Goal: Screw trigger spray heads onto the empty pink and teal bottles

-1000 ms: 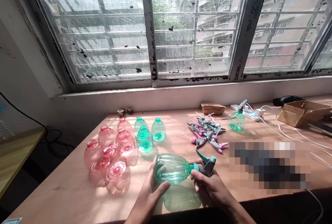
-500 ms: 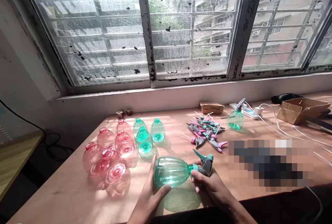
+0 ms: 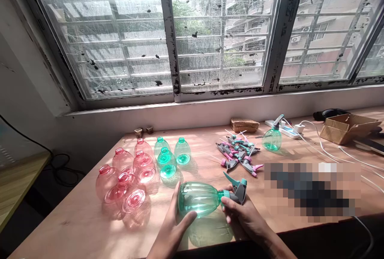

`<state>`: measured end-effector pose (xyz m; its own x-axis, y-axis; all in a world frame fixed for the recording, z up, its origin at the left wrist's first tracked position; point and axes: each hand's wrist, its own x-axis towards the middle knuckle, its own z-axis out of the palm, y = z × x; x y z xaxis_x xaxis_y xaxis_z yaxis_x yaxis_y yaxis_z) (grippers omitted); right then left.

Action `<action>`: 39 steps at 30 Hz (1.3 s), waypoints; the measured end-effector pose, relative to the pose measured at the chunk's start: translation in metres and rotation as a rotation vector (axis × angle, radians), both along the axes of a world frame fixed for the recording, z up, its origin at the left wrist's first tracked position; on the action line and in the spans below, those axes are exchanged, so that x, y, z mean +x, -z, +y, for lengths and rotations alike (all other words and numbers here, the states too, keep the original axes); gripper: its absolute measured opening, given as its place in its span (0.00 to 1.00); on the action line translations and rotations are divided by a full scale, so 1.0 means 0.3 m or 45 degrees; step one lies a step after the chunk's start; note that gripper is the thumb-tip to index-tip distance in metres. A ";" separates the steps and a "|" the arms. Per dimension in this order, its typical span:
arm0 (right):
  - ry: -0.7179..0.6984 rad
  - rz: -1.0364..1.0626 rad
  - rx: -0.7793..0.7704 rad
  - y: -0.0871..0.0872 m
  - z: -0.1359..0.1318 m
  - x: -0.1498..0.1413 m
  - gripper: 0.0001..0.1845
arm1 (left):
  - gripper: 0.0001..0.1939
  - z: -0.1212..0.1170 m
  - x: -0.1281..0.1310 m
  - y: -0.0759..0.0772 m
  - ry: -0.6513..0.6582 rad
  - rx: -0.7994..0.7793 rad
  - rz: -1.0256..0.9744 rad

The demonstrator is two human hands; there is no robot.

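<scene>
A clear green spray bottle [image 3: 198,198] lies sideways between my two hands, above the table's front edge. My left hand [image 3: 179,215] wraps round its base, with the thumb along the near side. At the neck, my right hand [image 3: 238,213] pinches the green collar of the grey and green spray head [image 3: 238,191], whose trigger points up. The spray head sits on the bottle's mouth; whether it is screwed tight I cannot tell. Part of my right hand's fingers is hidden behind the collar.
Several open pink bottles [image 3: 132,193] and green bottles [image 3: 167,165] stand at left. Loose spray heads [image 3: 238,151] lie in a heap at centre. Behind them are a finished-looking green spray bottle [image 3: 272,138], a power strip [image 3: 289,131] with cables, and a cardboard box [image 3: 345,128].
Almost nothing differs. Both hands keep their hold on the green spray bottle, with only a very slight shift.
</scene>
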<state>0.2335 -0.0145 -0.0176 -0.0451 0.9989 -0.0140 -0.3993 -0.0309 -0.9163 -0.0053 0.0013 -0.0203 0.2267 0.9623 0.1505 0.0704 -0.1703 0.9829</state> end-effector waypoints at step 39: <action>0.044 0.006 0.037 0.004 0.003 -0.006 0.24 | 0.51 -0.005 -0.004 -0.019 0.047 -0.043 -0.085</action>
<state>0.2316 -0.0135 -0.0189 -0.0106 0.9998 0.0149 -0.4037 0.0093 -0.9149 -0.0064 0.0000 -0.0145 0.2525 0.9582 0.1343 -0.0015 -0.1384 0.9904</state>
